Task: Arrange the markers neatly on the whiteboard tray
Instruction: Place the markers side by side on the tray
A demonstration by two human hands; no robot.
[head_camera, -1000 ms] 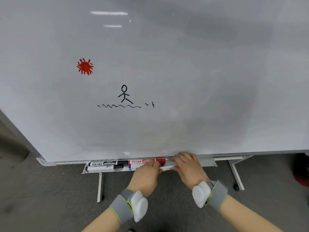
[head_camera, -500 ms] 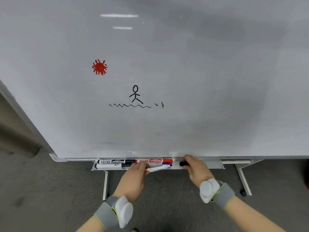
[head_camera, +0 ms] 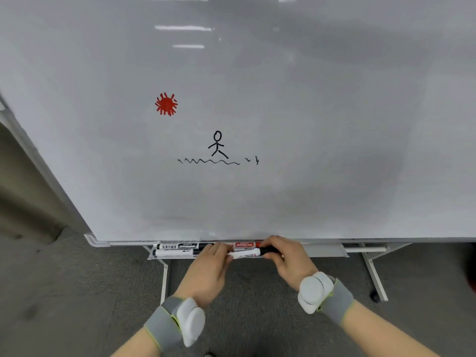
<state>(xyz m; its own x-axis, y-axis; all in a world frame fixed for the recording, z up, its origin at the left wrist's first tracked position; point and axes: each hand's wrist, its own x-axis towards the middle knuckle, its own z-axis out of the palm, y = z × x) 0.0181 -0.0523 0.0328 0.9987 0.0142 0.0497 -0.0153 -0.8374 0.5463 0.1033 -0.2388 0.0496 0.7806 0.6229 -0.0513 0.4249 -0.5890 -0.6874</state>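
We pinch one marker (head_camera: 246, 253) at both ends, left hand (head_camera: 208, 273) on the barrel, right hand (head_camera: 288, 258) around its black cap, just above the whiteboard tray (head_camera: 327, 251). Set down carelessly, it could knock the lined-up markers (head_camera: 177, 249) already lying in the tray or roll off the front lip.

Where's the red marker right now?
In the head view, the red marker lies in the whiteboard tray against the board's lower edge, just behind the black-capped marker held by both hands.

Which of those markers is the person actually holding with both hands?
The black-capped marker at the tray's front, gripped between left hand and right hand. The other black markers and red marker lie untouched behind.
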